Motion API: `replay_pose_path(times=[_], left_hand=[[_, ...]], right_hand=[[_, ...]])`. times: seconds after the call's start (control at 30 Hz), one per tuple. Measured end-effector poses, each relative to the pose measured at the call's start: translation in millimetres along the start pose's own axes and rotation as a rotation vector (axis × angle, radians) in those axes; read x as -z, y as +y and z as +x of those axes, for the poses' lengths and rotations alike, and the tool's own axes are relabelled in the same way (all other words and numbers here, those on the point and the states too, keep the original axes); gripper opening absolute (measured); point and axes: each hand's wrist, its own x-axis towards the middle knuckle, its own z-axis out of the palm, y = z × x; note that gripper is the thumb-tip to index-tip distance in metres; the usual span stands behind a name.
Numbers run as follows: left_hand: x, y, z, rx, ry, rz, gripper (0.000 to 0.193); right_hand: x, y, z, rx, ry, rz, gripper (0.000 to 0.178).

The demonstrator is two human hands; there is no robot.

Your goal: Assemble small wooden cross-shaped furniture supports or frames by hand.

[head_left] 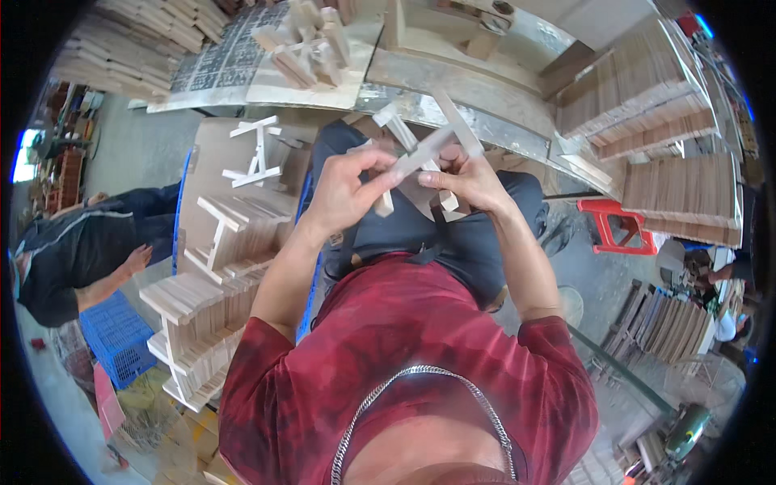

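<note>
Above my lap, both hands are closed on a pale wooden frame (426, 155) made of short bars set at angles to each other. My left hand (353, 190) pinches one bar between thumb and fingers. On the other side, my right hand (475, 184) grips the frame, its thumb on a small bar and its fingers behind an upright slat (457, 121). Motion blurs the middle bars, so I cannot tell how they join. A square bar end (448, 200) sticks out below the right thumb.
Wooden frames (242, 230) stand stacked at my left, with one I-shaped frame (257, 153) lying beyond them. Loose wooden blocks (311, 52) sit on the bench ahead. Slat stacks (626, 85) rise at the right, near a red stool (616, 228). Another person (93, 242) is at far left.
</note>
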Motion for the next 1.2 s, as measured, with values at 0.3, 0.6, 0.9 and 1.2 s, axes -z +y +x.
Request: replay_pose_path(times=[0.3,0.6,0.9,1.2], left_hand=[[-13.8,-48.1,63.4,0.263,-0.458,-0.488,0.022],[-30.6,-76.6,84.8,0.227,-0.429,-0.622,0.017],[-30.4,-64.6,98.6,0.233,-0.366,-0.614,0.016],[-36.5,-71.1,133.3,0.368,-0.423,-0.665,0.027]], right_hand=[[21.8,9.3,-10.6,-0.004,0.108,0.036,0.016],[22.9,33.2,8.8,0.101,0.202,0.417,0.01],[30.4,21.2,10.9,0.133,0.268,0.332,0.015],[51.7,35.7,32.6,0.225,0.394,0.237,0.078]])
